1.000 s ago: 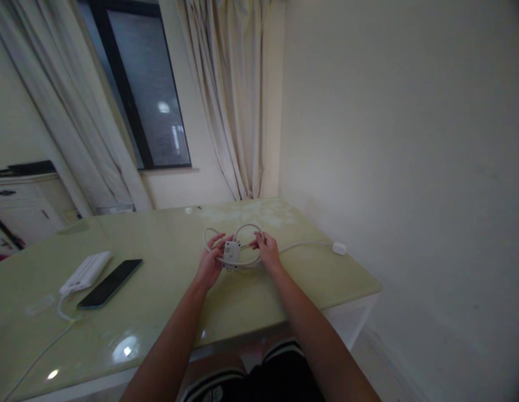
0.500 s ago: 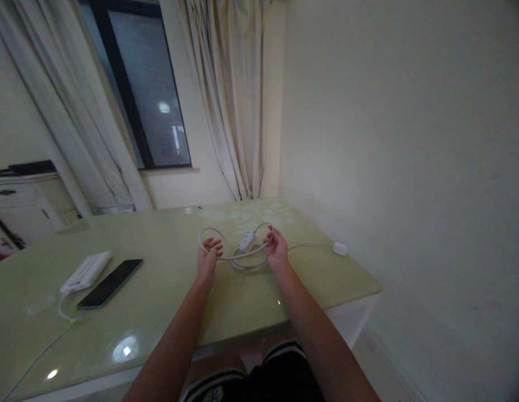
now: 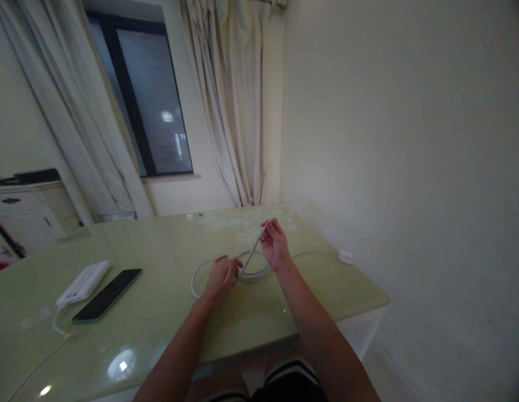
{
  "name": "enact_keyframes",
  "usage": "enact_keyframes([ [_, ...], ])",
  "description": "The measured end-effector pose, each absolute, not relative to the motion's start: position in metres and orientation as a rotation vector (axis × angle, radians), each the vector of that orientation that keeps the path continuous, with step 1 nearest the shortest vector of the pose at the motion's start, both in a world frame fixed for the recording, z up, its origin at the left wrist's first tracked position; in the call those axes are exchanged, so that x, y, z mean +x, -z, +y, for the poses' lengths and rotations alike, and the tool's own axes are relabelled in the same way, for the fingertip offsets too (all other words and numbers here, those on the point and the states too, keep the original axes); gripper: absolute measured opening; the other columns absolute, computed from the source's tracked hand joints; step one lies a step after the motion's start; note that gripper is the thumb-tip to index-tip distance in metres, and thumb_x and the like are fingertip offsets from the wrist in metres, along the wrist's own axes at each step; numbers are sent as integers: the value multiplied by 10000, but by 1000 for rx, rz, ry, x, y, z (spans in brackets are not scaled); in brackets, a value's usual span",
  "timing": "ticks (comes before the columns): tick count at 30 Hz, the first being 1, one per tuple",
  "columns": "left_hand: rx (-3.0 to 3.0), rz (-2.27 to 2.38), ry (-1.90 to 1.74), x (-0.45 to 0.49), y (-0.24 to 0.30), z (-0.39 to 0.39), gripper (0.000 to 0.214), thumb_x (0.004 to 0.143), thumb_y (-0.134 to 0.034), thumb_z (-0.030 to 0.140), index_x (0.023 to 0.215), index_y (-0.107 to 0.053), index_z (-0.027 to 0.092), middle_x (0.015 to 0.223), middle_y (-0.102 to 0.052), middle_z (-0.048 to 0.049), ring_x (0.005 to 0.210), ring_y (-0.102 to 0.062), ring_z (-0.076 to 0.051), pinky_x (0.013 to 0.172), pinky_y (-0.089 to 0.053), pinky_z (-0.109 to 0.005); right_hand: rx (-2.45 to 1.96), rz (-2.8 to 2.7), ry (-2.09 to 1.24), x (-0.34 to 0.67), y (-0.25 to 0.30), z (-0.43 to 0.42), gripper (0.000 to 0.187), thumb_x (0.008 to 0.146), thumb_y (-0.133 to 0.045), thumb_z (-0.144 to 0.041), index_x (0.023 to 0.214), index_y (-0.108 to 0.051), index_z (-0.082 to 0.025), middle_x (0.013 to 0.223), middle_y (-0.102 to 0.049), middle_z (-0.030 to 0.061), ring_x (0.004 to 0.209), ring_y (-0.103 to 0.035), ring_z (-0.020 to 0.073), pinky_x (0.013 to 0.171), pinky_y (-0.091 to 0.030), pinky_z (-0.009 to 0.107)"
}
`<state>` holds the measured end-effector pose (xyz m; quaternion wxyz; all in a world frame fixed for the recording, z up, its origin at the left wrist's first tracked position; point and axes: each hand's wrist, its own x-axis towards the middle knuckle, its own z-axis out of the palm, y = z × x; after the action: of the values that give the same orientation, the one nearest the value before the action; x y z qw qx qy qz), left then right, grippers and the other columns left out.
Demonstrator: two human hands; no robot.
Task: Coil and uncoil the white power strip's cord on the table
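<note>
White cable (image 3: 251, 254) is what I have between the two hands, over the right-hand part of the pale green tabletop (image 3: 159, 245). Its taut stretch makes a straight slanting line: the low end is at the left hand (image 3: 221, 278), near the tabletop, and the long axis climbs away from me and to the right, up to the fingertips of the right hand (image 3: 275, 244). I read the upper end of that line as pointing toward the far right corner.

On the right, the grip is a closed pinch, thumb and fingers meeting on the cable, with the palm turned inward and the hand raised. On the left, I see the back of the hand, its fingers bent down beside the cable's low end; I cannot tell how tightly that grip is closed, or what lies beneath it.

The rest of the cable curls loosely. One loop (image 3: 193, 282) bows out to the left of the left hand, and more turns lie between the hands. Another run passes behind the right wrist and goes rightward to a white block (image 3: 345, 257) near the tabletop's right edge.

Well apart on my left, a dark phone (image 3: 107, 296) lies beside a white slab (image 3: 84, 283), both slanted with their far ends toward the right.
</note>
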<state>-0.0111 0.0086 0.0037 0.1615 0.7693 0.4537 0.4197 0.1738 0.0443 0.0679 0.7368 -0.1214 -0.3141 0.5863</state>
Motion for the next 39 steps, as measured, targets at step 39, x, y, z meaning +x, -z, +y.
enact_keyframes([
  [39,1804,694,-1375,61,-194,-99,280,846,-738,450,920,-655,193,637,-545,41,495,-465,-76,449,-363,-194,-357,-1663,-1532,177,-159,8,660,890,-475,-772,1061,-715,-181,768,-710,46,660,-626,160,634,-489,280],
])
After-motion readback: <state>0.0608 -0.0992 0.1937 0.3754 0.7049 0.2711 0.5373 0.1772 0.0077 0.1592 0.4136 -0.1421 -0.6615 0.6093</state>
